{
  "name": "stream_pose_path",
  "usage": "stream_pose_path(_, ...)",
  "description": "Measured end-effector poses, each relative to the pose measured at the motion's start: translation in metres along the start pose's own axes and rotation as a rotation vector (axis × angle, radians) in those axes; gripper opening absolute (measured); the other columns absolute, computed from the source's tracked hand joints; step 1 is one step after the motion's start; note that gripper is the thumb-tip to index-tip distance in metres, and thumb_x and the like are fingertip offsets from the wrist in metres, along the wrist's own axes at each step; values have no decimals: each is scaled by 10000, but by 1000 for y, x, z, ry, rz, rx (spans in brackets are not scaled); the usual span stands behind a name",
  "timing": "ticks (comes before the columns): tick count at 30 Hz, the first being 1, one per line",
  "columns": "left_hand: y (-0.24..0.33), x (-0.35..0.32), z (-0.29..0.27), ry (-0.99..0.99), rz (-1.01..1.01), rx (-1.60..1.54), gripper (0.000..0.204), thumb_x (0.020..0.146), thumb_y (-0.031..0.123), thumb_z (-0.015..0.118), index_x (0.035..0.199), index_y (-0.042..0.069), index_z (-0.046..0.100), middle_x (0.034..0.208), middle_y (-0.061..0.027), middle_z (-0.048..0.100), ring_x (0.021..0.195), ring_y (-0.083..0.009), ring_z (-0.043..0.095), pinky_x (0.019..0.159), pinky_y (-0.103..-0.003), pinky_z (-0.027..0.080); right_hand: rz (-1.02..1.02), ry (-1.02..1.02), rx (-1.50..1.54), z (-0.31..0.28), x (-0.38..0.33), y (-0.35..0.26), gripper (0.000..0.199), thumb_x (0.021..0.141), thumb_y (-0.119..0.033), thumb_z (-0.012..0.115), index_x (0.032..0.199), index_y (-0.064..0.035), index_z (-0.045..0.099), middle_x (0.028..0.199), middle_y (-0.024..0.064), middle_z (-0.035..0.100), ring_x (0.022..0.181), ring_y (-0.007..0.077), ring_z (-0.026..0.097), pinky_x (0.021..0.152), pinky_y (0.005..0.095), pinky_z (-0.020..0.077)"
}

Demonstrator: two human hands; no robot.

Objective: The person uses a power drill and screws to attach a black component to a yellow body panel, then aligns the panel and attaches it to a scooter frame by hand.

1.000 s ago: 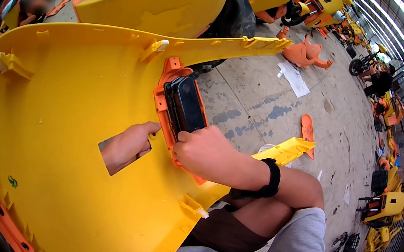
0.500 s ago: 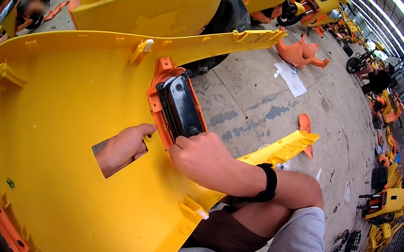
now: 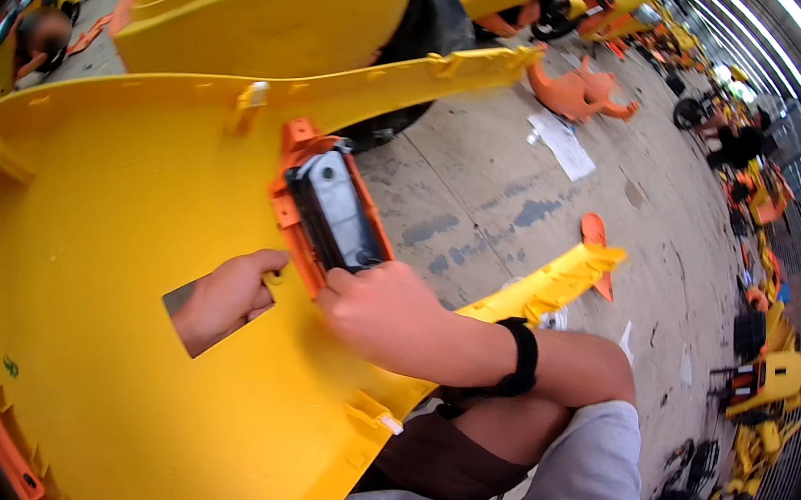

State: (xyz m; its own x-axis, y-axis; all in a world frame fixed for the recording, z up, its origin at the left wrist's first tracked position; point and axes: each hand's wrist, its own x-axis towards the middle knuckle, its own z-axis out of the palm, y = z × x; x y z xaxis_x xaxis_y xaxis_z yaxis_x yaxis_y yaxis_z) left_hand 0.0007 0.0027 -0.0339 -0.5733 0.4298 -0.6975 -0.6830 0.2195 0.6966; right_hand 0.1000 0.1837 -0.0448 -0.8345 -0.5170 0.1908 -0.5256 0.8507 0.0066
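A large curved yellow plastic panel (image 3: 105, 214) with clips along its edges lies across my lap. Through its rectangular cutout comes my left hand (image 3: 227, 297), its fingers curled and its thumb pressed on the panel by a small tab. At the panel's inner edge sits an orange housing (image 3: 288, 206) framing a glossy dark oblong insert (image 3: 338, 207). My right hand (image 3: 383, 313), with a black band at the wrist, is closed over the lower end of this housing. The fingertips there are partly hidden, and the view is slightly blurred.
A big yellow body shell (image 3: 270, 9) and a black tyre (image 3: 438, 30) stand just beyond the panel. On the concrete floor lie an orange cover (image 3: 580, 90), white paper (image 3: 563, 148) and an orange strip (image 3: 597, 254). Other people sit farther off among yellow vehicles.
The whole scene has shifted slightly left in view. Light now reflects paler off the oblong insert. Both hands keep their grip.
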Motion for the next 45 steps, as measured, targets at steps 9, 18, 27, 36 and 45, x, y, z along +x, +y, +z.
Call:
stream_pose_path(9, -11, 20, -32, 28, 50, 127, 319, 1026, 255, 513, 722, 171, 461, 426, 26, 286, 318, -119, 227, 345, -286, 194, -78, -19, 25, 13, 12, -24, 93, 700, -152, 699, 742, -89, 752, 728, 72, 684, 719, 232, 676, 523, 354, 483)
stream_pose_path(18, -12, 27, -35, 30, 8, 159, 284, 1027, 258, 515, 767, 154, 472, 418, 15, 272, 314, -122, 216, 349, -283, 188, -14, -54, 68, 11, 9, -19, 95, 733, -134, 690, 771, -70, 749, 740, 63, 691, 717, 225, 688, 540, 354, 494)
stream_pose_path(27, -18, 27, -30, -40, 73, 80, 327, 1042, 264, 485, 730, 168, 474, 419, 27, 296, 317, -126, 229, 351, -280, 201, -8, -82, 29, 9, 3, -12, 96, 749, -124, 692, 779, -48, 742, 772, 74, 707, 728, 234, 714, 546, 366, 517)
stream_pose_path(36, -11, 11, -11, 62, 18, 37, 321, 1018, 235, 539, 713, 162, 469, 440, 31, 301, 326, -112, 245, 364, -285, 189, 78, -7, 30, 9, -4, -8, 119, 769, -144, 665, 806, -33, 644, 715, 66, 650, 639, 231, 708, 523, 359, 535)
stream_pose_path(45, -2, -1, -2, 7, 5, 51, 336, 1029, 235, 503, 706, 154, 457, 477, 43, 291, 381, -96, 220, 407, -295, 210, 63, -15, 30, 10, 4, -5, 89, 749, -117, 656, 766, -35, 625, 633, 74, 637, 559, 252, 683, 486, 381, 528)
